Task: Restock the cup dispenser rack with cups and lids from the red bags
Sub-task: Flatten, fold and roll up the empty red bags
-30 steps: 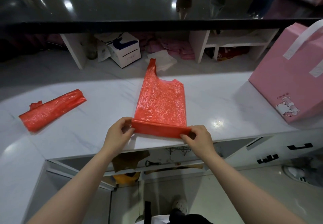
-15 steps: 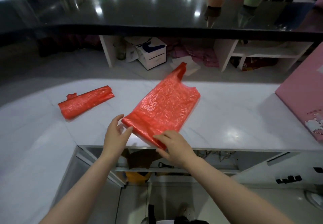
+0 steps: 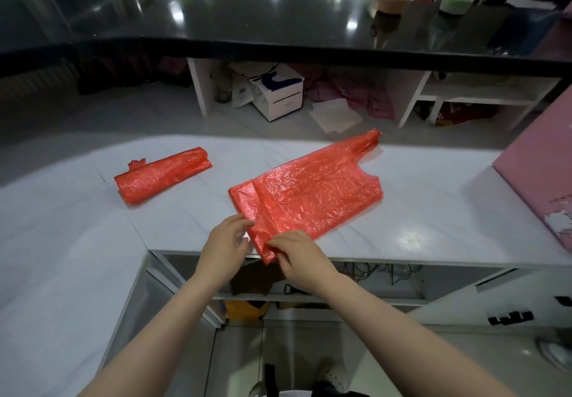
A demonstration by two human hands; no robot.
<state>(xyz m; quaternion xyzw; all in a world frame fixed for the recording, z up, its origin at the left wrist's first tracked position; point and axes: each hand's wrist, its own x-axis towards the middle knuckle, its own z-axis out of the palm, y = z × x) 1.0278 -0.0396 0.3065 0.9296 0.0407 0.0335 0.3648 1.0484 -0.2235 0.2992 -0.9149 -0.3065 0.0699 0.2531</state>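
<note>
Surface [image 3: 402, 210]: a pale marbled top is seen across the middle of the view, with its near edge cut back in a corner just below the hands.
Dark counter [image 3: 216, 22]: a glossy black top is raised above and behind the surface; two bottle-shaped items, one pink and one green, are stood at its far right.
Pink bag [image 3: 538, 180]: a large pink bag is set on the surface at the right edge, only partly in view.
Flat red bag [image 3: 312, 192]: a crinkled red plastic bag is laid flat on the surface, slanted, with one handle pointed to the far right and its near end folded over into a narrow band.
Rolled red bag [image 3: 161, 175]: a second red bag is lain folded into a long bundle on the surface, well apart to the left of the flat one.
White box [image 3: 278, 96]: a white box with a dark blue mark is kept under the dark counter, beside loose papers and pink cloth.
Left hand [image 3: 224, 246]: it is held at the left side of the folded band, fingers relaxed and touching its edge.
Right hand [image 3: 297, 254]: the near corner of the folded band is pinched by curled fingers.
</note>
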